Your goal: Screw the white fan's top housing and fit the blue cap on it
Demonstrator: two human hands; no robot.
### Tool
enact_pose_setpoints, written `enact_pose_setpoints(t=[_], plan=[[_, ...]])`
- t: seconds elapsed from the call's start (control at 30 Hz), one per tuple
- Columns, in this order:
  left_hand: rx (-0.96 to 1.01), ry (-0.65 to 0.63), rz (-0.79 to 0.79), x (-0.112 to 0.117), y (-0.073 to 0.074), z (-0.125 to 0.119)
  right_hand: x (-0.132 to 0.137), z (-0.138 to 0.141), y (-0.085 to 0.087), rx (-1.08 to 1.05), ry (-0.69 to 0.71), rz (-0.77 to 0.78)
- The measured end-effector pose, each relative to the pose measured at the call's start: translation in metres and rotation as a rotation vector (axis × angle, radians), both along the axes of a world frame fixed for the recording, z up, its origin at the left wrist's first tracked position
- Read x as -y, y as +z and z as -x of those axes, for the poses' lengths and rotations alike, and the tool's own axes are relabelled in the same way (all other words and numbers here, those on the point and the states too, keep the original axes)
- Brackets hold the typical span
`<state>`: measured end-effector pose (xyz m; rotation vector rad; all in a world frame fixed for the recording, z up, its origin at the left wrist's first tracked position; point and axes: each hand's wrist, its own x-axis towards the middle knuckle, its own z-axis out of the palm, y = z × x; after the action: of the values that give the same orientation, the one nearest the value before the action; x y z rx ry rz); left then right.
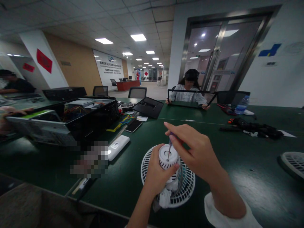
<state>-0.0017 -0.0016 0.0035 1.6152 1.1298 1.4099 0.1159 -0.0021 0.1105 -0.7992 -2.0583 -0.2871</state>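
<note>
A white electric fan (169,154) lies face down on the green table, its round slatted grille (187,190) underneath and the motor housing on top. My left hand (155,172) wraps around the motor housing, thumb on the near side. Above it, my right hand (193,148) grips a screwdriver (170,141) with a purplish handle, its index finger stretched along the top. The screwdriver's shaft stands nearly upright, its tip at a small hole in the housing's end cap. Whether a screw sits in that hole is too small to tell.
An opened black computer case (92,118) stands at left. Nearer are a white power bank (118,147) and a phone (134,125). Across the green table (152,136), another person (188,87) holds a black frame. A second grille (294,163) lies at right; a water bottle (242,105) stands farther back.
</note>
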Motion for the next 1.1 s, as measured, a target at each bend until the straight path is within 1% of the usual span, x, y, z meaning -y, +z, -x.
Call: enact_pose_setpoints(t=[0.1, 0.17, 0.23, 0.3, 0.37, 0.47, 0.53, 0.6, 0.7, 0.77, 0.83, 0.9, 0.97, 1.03, 1.1], plan=[[0.005, 0.003, 0.003, -0.0004, -0.0005, -0.0001, -0.0008, 0.0010, -0.0017, 0.002, -0.066, -0.055], [0.000, 0.006, 0.003, -0.0009, -0.0013, -0.0002, -0.0015, 0.0014, -0.0028, 0.005, -0.107, -0.054], [-0.004, 0.008, -0.004, -0.0013, -0.0019, -0.0002, -0.0013, 0.0009, -0.0027, 0.001, -0.088, -0.014], [-0.004, 0.001, -0.007, -0.0012, -0.0017, -0.0002, -0.0005, -0.0002, -0.0018, -0.004, -0.031, 0.028], [-0.002, -0.008, -0.007, -0.0008, -0.0008, -0.0001, -0.0001, -0.0007, -0.0012, -0.003, -0.003, 0.025], [-0.004, -0.005, -0.006, 0.0002, 0.0008, -0.0002, -0.0011, 0.0005, -0.0020, 0.013, -0.067, -0.046], [-0.009, 0.003, -0.002, 0.0007, 0.0015, -0.0004, -0.0018, 0.0016, -0.0026, 0.020, -0.103, -0.048], [-0.009, 0.004, 0.001, 0.0010, 0.0019, -0.0005, -0.0017, 0.0019, -0.0026, 0.015, -0.084, 0.001], [-0.002, -0.007, -0.002, 0.0010, 0.0022, -0.0006, -0.0009, 0.0011, -0.0021, 0.009, -0.009, 0.076], [0.007, -0.012, 0.001, 0.0007, 0.0025, -0.0007, -0.0013, 0.0007, -0.0025, 0.017, -0.008, 0.051], [0.014, -0.007, 0.007, 0.0003, 0.0025, -0.0009, -0.0023, 0.0009, -0.0033, 0.028, -0.051, -0.011], [0.013, 0.000, 0.013, -0.0001, 0.0020, -0.0011, -0.0028, 0.0009, -0.0036, 0.029, -0.083, -0.029], [0.006, 0.003, 0.008, -0.0005, 0.0010, -0.0011, -0.0018, 0.0001, -0.0028, 0.017, -0.048, 0.016], [0.001, -0.001, -0.001, -0.0007, -0.0001, -0.0009, 0.0001, -0.0012, -0.0011, -0.006, 0.026, 0.060], [0.000, -0.004, -0.010, -0.0010, -0.0009, -0.0007, 0.0013, -0.0021, 0.0003, -0.016, 0.064, 0.050]])
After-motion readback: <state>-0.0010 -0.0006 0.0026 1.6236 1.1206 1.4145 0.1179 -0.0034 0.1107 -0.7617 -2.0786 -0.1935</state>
